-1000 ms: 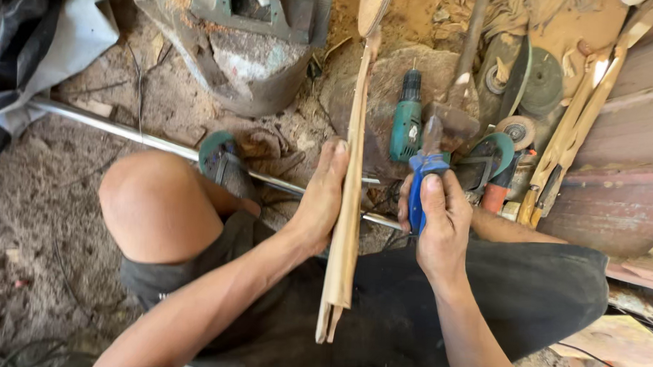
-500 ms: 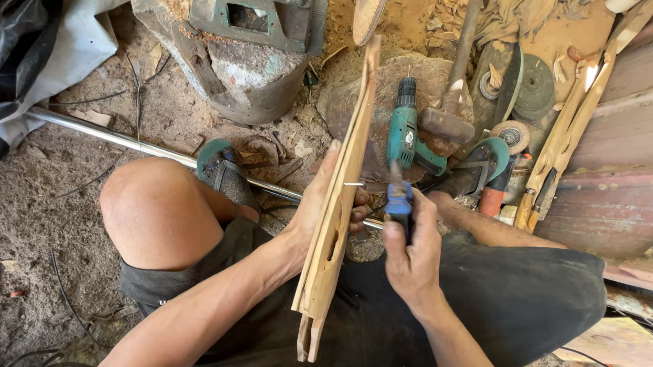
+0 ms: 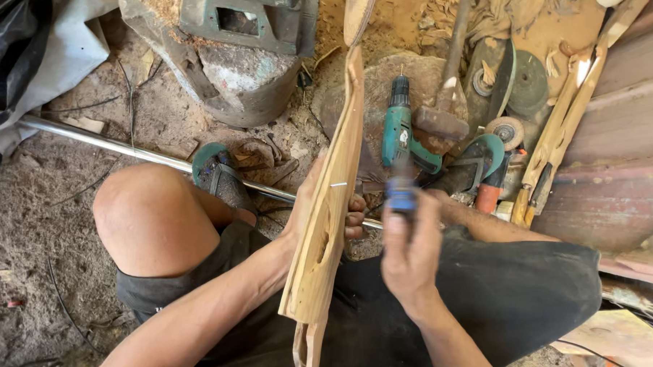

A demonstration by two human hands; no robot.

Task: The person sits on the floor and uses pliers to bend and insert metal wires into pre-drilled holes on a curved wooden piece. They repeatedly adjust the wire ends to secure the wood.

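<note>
The long wooden piece (image 3: pixel 331 205) dominated the view, its long axis running from the person's lap up and away toward the round wooden block (image 3: pixel 409 99) on the sawdust floor, tilted only a little off upright in the frame. It stood on edge, narrow side toward the camera, with a slot cut through its lower half and a small metal pin (image 3: pixel 339 184) sticking out of that edge toward the right.

The left hand (image 3: pixel 318 205) was wrapped around the piece from the left, fingers curled over to the right face, clamping it firmly at mid-length. The right hand (image 3: pixel 410 241) sat just beside it, to the right, clenched around a blue-handled tool (image 3: pixel 401 195) held upright; its working end was blurred, so what kind of tool it was could not be told. The pin lay to the left of that tool, near it and at about its height, the right hand being the nearer one. Beyond, a teal cordless drill (image 3: pixel 401 132) lay idle on the block.
</note>
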